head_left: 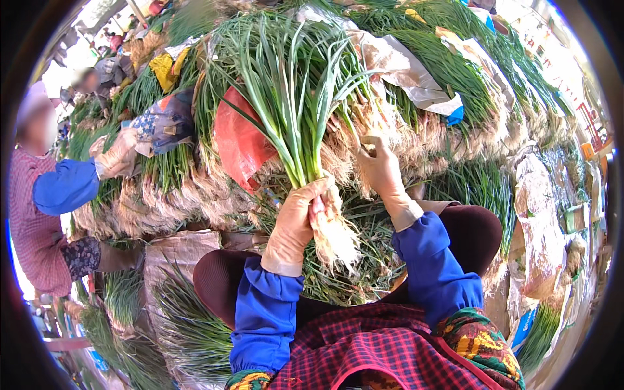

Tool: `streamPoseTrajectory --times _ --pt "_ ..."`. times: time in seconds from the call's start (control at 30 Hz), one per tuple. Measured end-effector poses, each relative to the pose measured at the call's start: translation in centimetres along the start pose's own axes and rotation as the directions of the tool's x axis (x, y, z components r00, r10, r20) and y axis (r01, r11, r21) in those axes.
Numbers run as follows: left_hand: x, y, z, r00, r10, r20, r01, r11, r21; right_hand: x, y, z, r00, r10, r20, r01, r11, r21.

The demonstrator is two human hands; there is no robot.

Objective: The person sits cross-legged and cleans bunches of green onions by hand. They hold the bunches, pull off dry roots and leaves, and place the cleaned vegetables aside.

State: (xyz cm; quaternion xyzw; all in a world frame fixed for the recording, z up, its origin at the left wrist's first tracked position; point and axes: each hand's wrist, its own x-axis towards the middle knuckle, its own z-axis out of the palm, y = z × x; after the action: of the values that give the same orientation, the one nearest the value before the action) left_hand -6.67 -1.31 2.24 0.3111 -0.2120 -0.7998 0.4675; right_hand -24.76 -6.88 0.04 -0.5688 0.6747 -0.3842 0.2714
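Green onions [300,146] up front, a bunch held in the air before the near edge of the heap [383,114], leaves fanning up and away, pale roots [338,247] dangling over loose green scraps [357,286]. The gloved left hand [296,218] is wrapped firmly around the stems just above the white ends, and it's the only support in sight! Over at the heap's near edge, the right hand [381,168] has thumb and fingers bent close together; whether they pinch anything, I can't tell. Now the danger: those long tops look heavy, so a slackening left grip could let the bunch tip or shed an outer stem into the scraps. Squeeze too hard, though, and the tender stems could bruise. Roots along the heap look tangled, so a sharp tug there might snap a stalk or drag neighbours out with it. And watch that red plastic bag [242,143] right behind the leaves: a tip could snag on it and bend.
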Motion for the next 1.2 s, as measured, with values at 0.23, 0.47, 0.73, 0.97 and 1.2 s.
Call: streamPoseTrajectory --times 0.23,0.47,0.73,0.97,1.2 --pt "-0.2 1.0 0.5 0.996 0.08 0.042 -0.079 0.996 -0.04 1.5 0.8 -1.3 0.943 -0.334 -0.009 0.293 0.839 -0.459" --pt "-0.4 1.4 -0.1 0.98 0.166 -0.112 -0.159 0.985 0.071 -3.4 -3.6 -1.9 0.883 -0.456 0.11 0.462 0.804 -0.375" --pt "-0.6 1.4 -1.7 0.955 0.148 -0.257 -0.155 0.988 -0.008 -4.5 -3.5 -0.2 0.756 -0.592 0.279 0.648 0.735 -0.198" --pt "-3.2 2.6 -0.2 0.987 0.101 0.125 -0.058 0.948 -0.313 2.6 -2.6 0.3 0.999 -0.041 0.029 0.013 0.777 0.629" --pt "-3.9 2.6 -0.7 0.984 0.179 -0.005 -0.168 0.917 -0.363 -2.1 -6.4 6.8 0.864 -0.407 0.296 0.266 0.868 0.419"
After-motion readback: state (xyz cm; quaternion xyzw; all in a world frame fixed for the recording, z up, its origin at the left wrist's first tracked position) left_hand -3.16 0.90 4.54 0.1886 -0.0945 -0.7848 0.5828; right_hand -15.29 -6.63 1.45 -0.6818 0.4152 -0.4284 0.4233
